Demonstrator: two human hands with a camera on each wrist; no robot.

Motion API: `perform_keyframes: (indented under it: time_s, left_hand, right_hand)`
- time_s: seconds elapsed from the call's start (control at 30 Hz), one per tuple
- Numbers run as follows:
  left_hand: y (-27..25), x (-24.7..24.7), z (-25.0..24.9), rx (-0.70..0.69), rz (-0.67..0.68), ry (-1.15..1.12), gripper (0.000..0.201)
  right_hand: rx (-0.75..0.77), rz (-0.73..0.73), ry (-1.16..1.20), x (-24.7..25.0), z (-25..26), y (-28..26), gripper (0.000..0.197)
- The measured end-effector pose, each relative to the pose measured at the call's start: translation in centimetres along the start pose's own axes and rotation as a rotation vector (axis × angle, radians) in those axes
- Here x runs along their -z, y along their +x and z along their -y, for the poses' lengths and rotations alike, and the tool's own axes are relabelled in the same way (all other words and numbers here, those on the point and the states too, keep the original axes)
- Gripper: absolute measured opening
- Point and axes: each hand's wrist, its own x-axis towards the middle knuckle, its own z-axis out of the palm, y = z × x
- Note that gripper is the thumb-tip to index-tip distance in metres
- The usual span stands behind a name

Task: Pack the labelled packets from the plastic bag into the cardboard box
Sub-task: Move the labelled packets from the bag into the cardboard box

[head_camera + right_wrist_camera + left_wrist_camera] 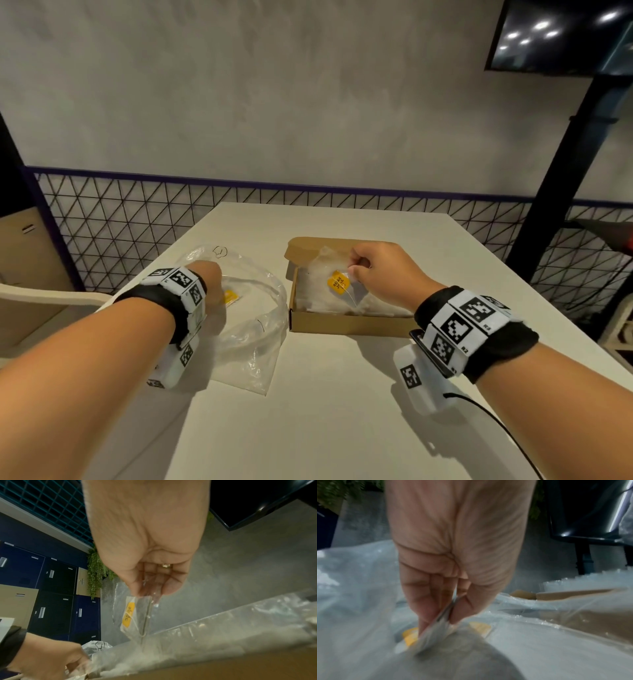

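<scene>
Clear packet with yellow label [339, 284] is hanging over the open brown cardboard box [342, 322], pinched at its top edge by the right hand [380, 274]. Left hand [209, 281] is reaching inside the crumpled clear plastic bag [253, 342], left of the box on the white table [325, 411], fingers [426, 608] pinching another yellow-labelled clear packet [412, 637]. More clear packets [315, 301] are lying in the box.

It looked like an office break or staff area: dark blue lockers [56, 588] lined one wall, trailing greenery [96, 572] hung beside them, a wall-mounted screen [561, 34] sat far right above a plain white table [325, 394].
</scene>
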Motion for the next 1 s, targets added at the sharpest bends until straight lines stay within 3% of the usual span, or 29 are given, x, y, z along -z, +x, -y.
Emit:
perform_keyframes:
  time_s: [0.07,0.2,0.33,0.4,0.53,0.6,0.67,0.77,0.87,1.0]
  left_hand:
    - [-4.2,2.1,-1.5,-0.042,-0.035,-0.004,0.033]
    - [-5.7,3.9,-2.0,-0.069,-0.233,-0.228,0.022]
    - [-6.8,5.8,-3.4,-0.216,-0.317,-0.638,0.008]
    - [-8.1,6.4,-4.7,-0.31,-0.316,-0.818,0.006]
    - [-10.5,7.1,-7.9,-0.46,-0.351,-0.899,0.008]
    - [-11.5,7.2,-9.3,-0.508,-0.39,-0.921,0.011]
    - [-12.5,7.3,-10.7,-0.562,-0.411,-0.923,0.01]
    - [-13.7,7.3,-12.3,-0.653,-0.357,-0.938,0.012]
    - [-14.3,7.3,-13.2,-0.751,-0.241,-1.022,0.015]
    - [-14.6,7.4,-13.5,-0.739,-0.145,-1.132,0.023]
  right_hand:
    - [0.003,0.006,-0.003,-0.1,-0.1,0.0,0.012]
    - [-0.025,0.003,0.016,0.2,-0.2,-0.3,0.015]
    - [-0.044,-0.049,0.12,0.8,-0.2,-0.8,0.051]
    - [-0.066,-0.057,0.134,1.0,-0.2,-0.8,0.042]
    - [-0.123,-0.039,0.072,1.3,0.5,-0.8,0.029]
    - [-0.138,-0.053,0.204,1.3,0.6,-1.0,0.023]
    - [-0.123,-0.054,0.354,1.5,0.9,-1.4,0.033]
    - [-0.127,-0.053,0.476,2.0,1.1,-1.8,0.046]
    - [-0.145,-0.091,0.572,2.4,0.8,-2.1,0.033]
    - [-0.217,-0.169,0.702,3.1,0.2,-2.4,0.021]
